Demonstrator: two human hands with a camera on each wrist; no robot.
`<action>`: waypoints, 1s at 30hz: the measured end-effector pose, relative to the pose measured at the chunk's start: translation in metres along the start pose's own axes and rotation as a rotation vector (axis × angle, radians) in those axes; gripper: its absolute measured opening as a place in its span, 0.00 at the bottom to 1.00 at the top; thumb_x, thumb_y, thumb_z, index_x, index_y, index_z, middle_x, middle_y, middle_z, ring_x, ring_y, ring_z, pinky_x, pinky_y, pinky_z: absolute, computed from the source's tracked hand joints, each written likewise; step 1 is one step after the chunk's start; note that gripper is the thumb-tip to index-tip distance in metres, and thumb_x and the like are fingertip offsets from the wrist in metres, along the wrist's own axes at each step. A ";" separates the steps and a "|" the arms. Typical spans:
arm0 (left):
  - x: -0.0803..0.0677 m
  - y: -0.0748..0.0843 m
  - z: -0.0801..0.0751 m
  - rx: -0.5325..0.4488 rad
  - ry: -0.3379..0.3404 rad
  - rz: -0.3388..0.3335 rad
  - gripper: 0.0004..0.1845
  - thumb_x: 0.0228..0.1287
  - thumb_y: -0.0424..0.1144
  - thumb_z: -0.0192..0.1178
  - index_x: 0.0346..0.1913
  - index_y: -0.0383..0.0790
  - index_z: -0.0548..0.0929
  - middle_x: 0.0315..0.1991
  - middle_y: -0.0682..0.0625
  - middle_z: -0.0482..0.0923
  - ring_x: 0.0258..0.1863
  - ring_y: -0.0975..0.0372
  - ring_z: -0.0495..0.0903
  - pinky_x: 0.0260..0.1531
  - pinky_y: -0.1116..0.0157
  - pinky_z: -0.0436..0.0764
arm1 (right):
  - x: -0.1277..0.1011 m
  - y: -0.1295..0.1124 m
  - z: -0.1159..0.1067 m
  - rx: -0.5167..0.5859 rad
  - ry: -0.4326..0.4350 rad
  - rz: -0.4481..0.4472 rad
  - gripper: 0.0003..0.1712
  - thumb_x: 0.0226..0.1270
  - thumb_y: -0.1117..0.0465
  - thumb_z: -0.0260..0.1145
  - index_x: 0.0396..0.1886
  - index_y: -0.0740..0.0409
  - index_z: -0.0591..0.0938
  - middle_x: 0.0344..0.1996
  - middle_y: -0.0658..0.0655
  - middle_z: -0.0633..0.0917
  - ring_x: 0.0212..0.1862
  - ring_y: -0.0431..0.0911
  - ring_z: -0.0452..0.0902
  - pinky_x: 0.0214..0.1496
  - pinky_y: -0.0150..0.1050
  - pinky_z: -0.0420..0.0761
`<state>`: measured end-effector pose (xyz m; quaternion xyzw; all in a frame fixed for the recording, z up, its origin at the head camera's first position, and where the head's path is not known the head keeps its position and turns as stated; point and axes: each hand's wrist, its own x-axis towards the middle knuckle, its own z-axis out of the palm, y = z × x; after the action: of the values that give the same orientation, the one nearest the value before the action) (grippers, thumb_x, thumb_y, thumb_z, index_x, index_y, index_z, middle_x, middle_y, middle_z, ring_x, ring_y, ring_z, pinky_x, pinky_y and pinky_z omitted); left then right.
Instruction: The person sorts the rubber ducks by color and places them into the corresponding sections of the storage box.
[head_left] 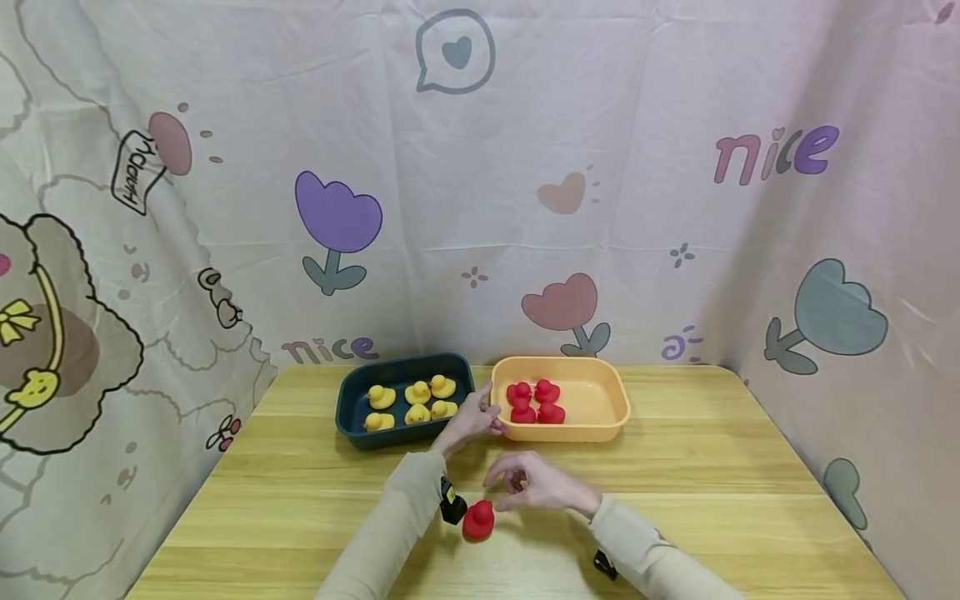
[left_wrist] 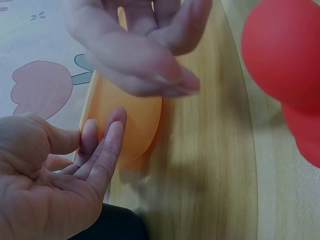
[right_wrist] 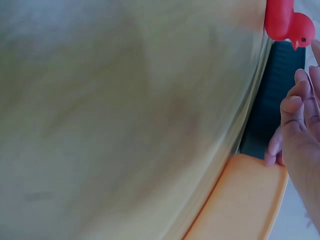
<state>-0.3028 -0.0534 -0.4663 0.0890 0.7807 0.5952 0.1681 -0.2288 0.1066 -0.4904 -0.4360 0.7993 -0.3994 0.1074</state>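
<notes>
My left hand (head_left: pixel 471 419) is at the left end of an orange tray (head_left: pixel 592 432), its fingers (left_wrist: pixel 111 150) loosely extended against the outer wall and its thumb at the rim. My right hand (head_left: pixel 542 482) hovers over the table with curved fingers and a gap between thumb and fingertips, holding nothing. Just beside its thumb, a red rubber duck (head_left: pixel 477 521) sits on the wood near my left wrist. The orange tray contains several red rubber ducks (head_left: pixel 550 413) in its left half.
A dark blue tray (head_left: pixel 352 429) with several yellow rubber ducks (head_left: pixel 381 397) stands left of the orange tray, close behind my left hand. Both trays are at the back of the wooden table (head_left: pixel 720 467), against a printed cloth (head_left: pixel 645 108).
</notes>
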 end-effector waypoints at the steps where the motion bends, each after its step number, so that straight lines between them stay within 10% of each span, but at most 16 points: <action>1: 0.000 0.000 0.000 -0.001 0.000 -0.002 0.34 0.65 0.29 0.45 0.70 0.40 0.44 0.30 0.36 0.75 0.34 0.47 0.82 0.44 0.51 0.79 | 0.001 0.000 0.001 -0.004 -0.002 -0.004 0.17 0.50 0.59 0.68 0.42 0.57 0.80 0.36 0.56 0.82 0.25 0.31 0.70 0.26 0.24 0.76; 30: -0.003 0.000 0.001 0.000 -0.011 0.029 0.34 0.65 0.28 0.45 0.70 0.39 0.43 0.30 0.33 0.77 0.33 0.47 0.82 0.43 0.51 0.80 | 0.012 -0.001 0.010 -0.013 -0.131 -0.034 0.15 0.50 0.58 0.69 0.40 0.51 0.80 0.34 0.48 0.80 0.25 0.29 0.69 0.24 0.23 0.75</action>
<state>-0.3002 -0.0537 -0.4659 0.1035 0.7784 0.5972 0.1637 -0.2301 0.0909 -0.4943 -0.4755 0.7854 -0.3667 0.1499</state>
